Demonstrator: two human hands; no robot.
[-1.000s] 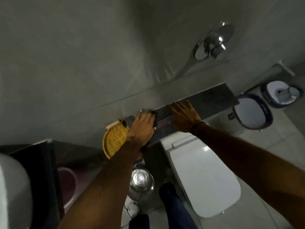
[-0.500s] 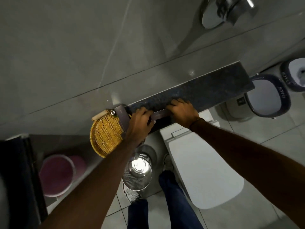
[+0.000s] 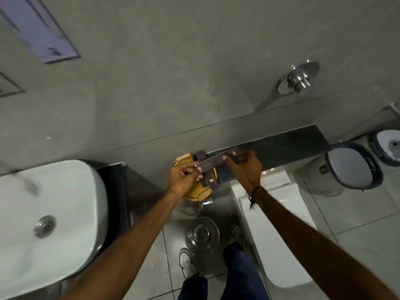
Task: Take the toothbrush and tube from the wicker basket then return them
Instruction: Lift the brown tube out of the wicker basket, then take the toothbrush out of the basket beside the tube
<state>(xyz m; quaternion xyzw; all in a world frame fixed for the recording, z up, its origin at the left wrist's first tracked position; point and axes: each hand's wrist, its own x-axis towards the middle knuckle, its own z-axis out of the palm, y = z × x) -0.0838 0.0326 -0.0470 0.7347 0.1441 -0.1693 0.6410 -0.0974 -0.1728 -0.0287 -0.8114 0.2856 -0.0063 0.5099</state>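
The yellow wicker basket (image 3: 195, 191) sits at the left end of a dark stone ledge (image 3: 292, 144). Both hands hold a long, flat brown toothbrush pack (image 3: 216, 162) just above the basket. My left hand (image 3: 184, 178) pinches its left end and my right hand (image 3: 244, 169) grips its right end. A second brown pack with a gold logo, probably the tube (image 3: 211, 180), lies across the basket under the held pack. Part of the basket is hidden by my left hand.
A white sink (image 3: 54, 213) is at the left. A white toilet lid (image 3: 277, 234) is below the ledge, and a dark-rimmed bin (image 3: 350, 165) stands to the right. A metal bin (image 3: 202, 232) stands on the floor by my feet. A chrome flush button (image 3: 298, 80) is on the wall.
The long brown pack has come up off the ledge and moved left, over the basket, held by both hands. The view has swung left, bringing the sink in.
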